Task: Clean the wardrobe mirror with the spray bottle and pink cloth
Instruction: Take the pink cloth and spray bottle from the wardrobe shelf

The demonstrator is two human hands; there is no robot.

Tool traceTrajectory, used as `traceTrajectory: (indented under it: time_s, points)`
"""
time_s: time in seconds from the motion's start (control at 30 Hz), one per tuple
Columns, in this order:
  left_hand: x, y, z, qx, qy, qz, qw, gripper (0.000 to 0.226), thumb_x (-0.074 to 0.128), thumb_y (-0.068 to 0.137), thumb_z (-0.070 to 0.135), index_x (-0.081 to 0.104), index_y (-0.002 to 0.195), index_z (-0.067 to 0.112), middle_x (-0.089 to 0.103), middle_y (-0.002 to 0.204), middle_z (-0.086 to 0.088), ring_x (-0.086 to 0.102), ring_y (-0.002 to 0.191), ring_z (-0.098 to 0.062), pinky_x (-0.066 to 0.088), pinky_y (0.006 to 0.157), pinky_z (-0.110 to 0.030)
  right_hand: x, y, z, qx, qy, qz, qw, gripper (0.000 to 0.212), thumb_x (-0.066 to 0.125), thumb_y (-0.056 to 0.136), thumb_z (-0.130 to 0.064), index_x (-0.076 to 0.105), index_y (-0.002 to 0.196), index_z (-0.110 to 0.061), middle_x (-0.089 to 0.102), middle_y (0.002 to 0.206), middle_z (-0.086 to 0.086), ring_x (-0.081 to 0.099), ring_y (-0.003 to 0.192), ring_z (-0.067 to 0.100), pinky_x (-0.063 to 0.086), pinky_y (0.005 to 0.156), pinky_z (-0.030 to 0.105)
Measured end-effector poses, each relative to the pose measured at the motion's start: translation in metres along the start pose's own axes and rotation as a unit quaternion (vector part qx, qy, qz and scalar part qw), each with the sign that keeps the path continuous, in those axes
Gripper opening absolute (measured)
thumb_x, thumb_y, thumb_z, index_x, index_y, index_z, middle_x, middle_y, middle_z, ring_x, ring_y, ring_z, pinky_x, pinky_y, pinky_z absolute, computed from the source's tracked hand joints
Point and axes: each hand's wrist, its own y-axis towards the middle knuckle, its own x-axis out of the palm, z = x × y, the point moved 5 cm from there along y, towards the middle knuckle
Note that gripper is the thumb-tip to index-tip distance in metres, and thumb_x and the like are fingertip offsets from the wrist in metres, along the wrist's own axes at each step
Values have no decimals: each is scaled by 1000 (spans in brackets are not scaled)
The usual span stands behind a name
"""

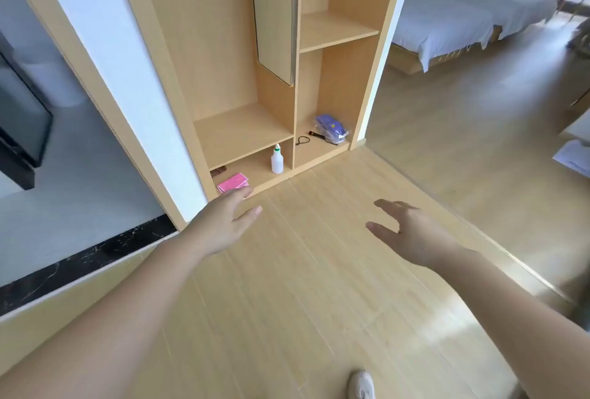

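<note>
**Both hands out, nothing held**

My left hand (220,226) reaches forward, fingers straight, empty. Just past its fingertips the pink cloth (232,182) lies folded on the wardrobe's bottom shelf (255,172), the spray bottle (277,161) upright to its right. Above hangs the mirror (275,12). My right hand (412,232) spreads wide, empty.

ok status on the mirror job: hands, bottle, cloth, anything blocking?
Left hand and right hand open, empty, reaching forward. Spray bottle upright and pink cloth folded, both in wardrobe's bottom-left compartment. Mirror untouched. Nothing in the way.
</note>
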Motion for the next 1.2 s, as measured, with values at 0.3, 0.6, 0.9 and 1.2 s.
traceTrajectory:
  time_s: [0.3, 0.6, 0.9, 1.2]
  points:
    - [59, 75, 30, -65, -1, 12, 998, 56, 47, 95, 48, 37, 146, 27, 40, 149, 11, 38, 136, -8, 33, 108, -30, -31, 86, 97, -11, -1, -20, 1000, 63, 47, 90, -58, 40, 142, -24, 48, 141, -3, 54, 118, 21, 47, 94, 41]
    - [87, 115, 37, -142, -22, 57, 988, 51, 49, 96, 42, 40, 143, 25, 44, 146, 9, 39, 134, -8, 31, 102, -23, -44, 181, 92, -113, -1, -74, 991, 58, 49, 93, -50, 40, 143, -21, 52, 137, -1, 58, 100, 18, 45, 87, 31]
    - [66, 187, -19, -199, -55, 77, 975, 49, 47, 97, 43, 39, 143, 29, 44, 144, 11, 43, 129, -9, 35, 100, -27, -18, 293, 21, -214, -12, -102, 972, 58, 50, 94, -47, 39, 144, -20, 52, 136, 0, 54, 113, 18, 42, 93, 31]
    - [5, 291, -60, -194, -38, 87, 976, 45, 46, 98, 42, 41, 141, 28, 49, 135, 10, 55, 112, -21, 41, 91, -31, -20, 403, 23, -160, -57, -125, 978, 57, 48, 94, -49, 38, 144, -23, 50, 140, -3, 57, 103, 15, 42, 92, 28]
